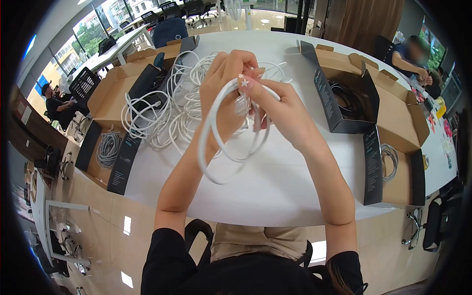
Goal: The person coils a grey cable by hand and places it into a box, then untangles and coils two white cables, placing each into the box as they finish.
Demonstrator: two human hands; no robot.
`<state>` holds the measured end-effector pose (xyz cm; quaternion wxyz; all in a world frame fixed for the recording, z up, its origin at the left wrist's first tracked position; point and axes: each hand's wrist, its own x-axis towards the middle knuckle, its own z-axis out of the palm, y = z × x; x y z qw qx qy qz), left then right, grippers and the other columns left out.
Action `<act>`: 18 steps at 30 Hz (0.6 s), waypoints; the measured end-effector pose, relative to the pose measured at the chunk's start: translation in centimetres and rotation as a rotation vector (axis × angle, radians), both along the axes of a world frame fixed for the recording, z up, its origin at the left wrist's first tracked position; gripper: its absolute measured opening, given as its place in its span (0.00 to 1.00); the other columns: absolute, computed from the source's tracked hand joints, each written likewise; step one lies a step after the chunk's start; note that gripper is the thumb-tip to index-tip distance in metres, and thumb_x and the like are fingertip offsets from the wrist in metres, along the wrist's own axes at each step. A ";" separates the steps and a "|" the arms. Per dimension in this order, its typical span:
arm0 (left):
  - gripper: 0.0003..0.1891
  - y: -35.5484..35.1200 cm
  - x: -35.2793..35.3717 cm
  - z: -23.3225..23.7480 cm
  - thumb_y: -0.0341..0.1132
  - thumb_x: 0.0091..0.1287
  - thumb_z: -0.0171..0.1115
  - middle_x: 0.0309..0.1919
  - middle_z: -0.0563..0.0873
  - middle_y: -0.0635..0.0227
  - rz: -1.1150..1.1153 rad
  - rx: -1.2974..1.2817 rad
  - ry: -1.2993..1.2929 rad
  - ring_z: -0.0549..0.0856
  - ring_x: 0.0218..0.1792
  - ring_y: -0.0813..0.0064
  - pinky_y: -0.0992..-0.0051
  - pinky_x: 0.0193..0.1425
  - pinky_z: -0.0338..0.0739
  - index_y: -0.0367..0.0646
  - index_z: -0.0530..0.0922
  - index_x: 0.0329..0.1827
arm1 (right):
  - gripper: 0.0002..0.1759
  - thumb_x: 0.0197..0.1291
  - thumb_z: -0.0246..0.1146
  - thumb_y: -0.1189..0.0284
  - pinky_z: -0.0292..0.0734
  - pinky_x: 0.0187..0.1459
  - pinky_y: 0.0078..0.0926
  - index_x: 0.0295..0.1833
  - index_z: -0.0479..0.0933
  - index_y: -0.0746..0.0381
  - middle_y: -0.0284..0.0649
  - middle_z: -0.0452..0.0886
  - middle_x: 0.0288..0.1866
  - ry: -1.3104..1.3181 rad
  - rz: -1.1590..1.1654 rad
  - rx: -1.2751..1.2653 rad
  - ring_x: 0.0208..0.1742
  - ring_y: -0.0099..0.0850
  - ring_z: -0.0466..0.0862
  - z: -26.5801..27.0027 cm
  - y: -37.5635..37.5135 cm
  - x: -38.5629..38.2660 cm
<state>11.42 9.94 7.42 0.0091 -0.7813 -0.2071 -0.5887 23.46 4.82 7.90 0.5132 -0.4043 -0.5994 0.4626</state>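
Head view. Left hand (223, 91) and right hand (278, 105), both grips clenched on a coiled white cable (201, 152), held just above the white counter (275, 187). Behind them lie loose white cables (162, 110). Cardboard boxes (400, 123) flank the hands, and a black carton (344, 105) holds dark cable. The room is an open office with a glossy floor (103, 211) and windows (93, 29).

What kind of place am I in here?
Likely an open-plan office: a long white table, office chairs by big windows, and cardboard boxes holding coiled cables.
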 end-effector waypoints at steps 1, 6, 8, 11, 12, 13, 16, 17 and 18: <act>0.09 -0.1 -0.1 0.1 0.25 0.52 0.61 0.23 0.75 0.67 0.008 -0.027 0.024 0.74 0.27 0.66 0.73 0.32 0.69 0.41 0.71 0.33 | 0.22 0.54 0.64 0.54 0.62 0.22 0.13 0.33 0.80 0.66 0.30 0.74 0.21 -0.008 -0.035 0.037 0.22 0.14 0.70 -0.1 0.0 0.1; 0.14 0.0 -2.6 1.8 0.26 0.55 0.61 0.27 0.79 0.68 -0.243 -0.476 0.416 0.79 0.32 0.71 0.73 0.35 0.72 0.42 0.71 0.44 | 0.19 0.52 0.68 0.59 0.56 0.19 0.13 0.26 0.80 0.67 0.28 0.72 0.16 -0.148 -0.194 0.375 0.18 0.13 0.65 -0.4 0.7 1.3; 0.17 0.4 -4.2 2.1 0.27 0.56 0.61 0.29 0.81 0.68 -0.586 -0.535 0.420 0.82 0.35 0.73 0.75 0.38 0.74 0.43 0.71 0.50 | 0.17 0.52 0.68 0.62 0.55 0.19 0.14 0.25 0.80 0.67 0.29 0.71 0.14 -0.176 -0.204 0.403 0.18 0.13 0.63 0.4 0.4 2.1; 0.18 1.3 -5.1 2.7 0.40 0.67 0.52 0.33 0.80 0.65 -0.803 -0.842 0.212 0.82 0.37 0.73 0.76 0.44 0.75 0.35 0.70 0.53 | 0.16 0.52 0.69 0.64 0.54 0.18 0.15 0.25 0.80 0.67 0.30 0.70 0.13 -0.272 -0.287 0.497 0.17 0.13 0.62 0.7 0.6 3.3; 0.19 1.1 -5.1 3.1 0.42 0.68 0.50 0.34 0.80 0.64 -0.882 -1.005 0.094 0.82 0.38 0.73 0.75 0.45 0.76 0.34 0.70 0.53 | 0.15 0.52 0.69 0.64 0.53 0.17 0.15 0.26 0.80 0.67 0.30 0.69 0.13 -0.315 -0.325 0.534 0.17 0.13 0.62 0.6 0.6 3.5; 0.23 0.9 -4.3 2.5 0.48 0.71 0.45 0.30 0.80 0.63 -0.870 -0.970 0.078 0.82 0.34 0.74 0.75 0.42 0.77 0.32 0.70 0.50 | 0.17 0.50 0.70 0.63 0.52 0.17 0.15 0.24 0.79 0.67 0.31 0.67 0.11 -0.305 -0.367 0.536 0.16 0.13 0.61 0.7 0.5 3.3; 0.21 0.8 -3.3 1.5 0.47 0.71 0.44 0.23 0.79 0.67 -0.810 -0.893 0.364 0.81 0.23 0.77 0.76 0.38 0.78 0.35 0.72 0.44 | 0.17 0.48 0.72 0.63 0.54 0.18 0.15 0.26 0.78 0.66 0.30 0.70 0.13 -0.418 -0.403 0.619 0.17 0.13 0.63 0.3 0.8 3.3; 0.19 0.3 -3.1 1.4 0.47 0.73 0.42 0.15 0.73 0.74 -0.894 -1.056 0.258 0.73 0.12 0.82 0.78 0.31 0.75 0.38 0.71 0.39 | 0.17 0.49 0.71 0.62 0.55 0.18 0.14 0.28 0.78 0.66 0.31 0.72 0.15 -0.335 -0.365 0.603 0.17 0.14 0.64 0.5 0.8 3.4; 0.18 0.4 -3.1 1.3 0.46 0.73 0.42 0.13 0.70 0.76 -1.071 -1.132 0.152 0.71 0.12 0.83 0.81 0.29 0.73 0.39 0.71 0.39 | 0.17 0.51 0.69 0.61 0.56 0.19 0.14 0.29 0.78 0.66 0.31 0.74 0.17 -0.250 -0.326 0.587 0.18 0.14 0.66 0.6 0.8 3.6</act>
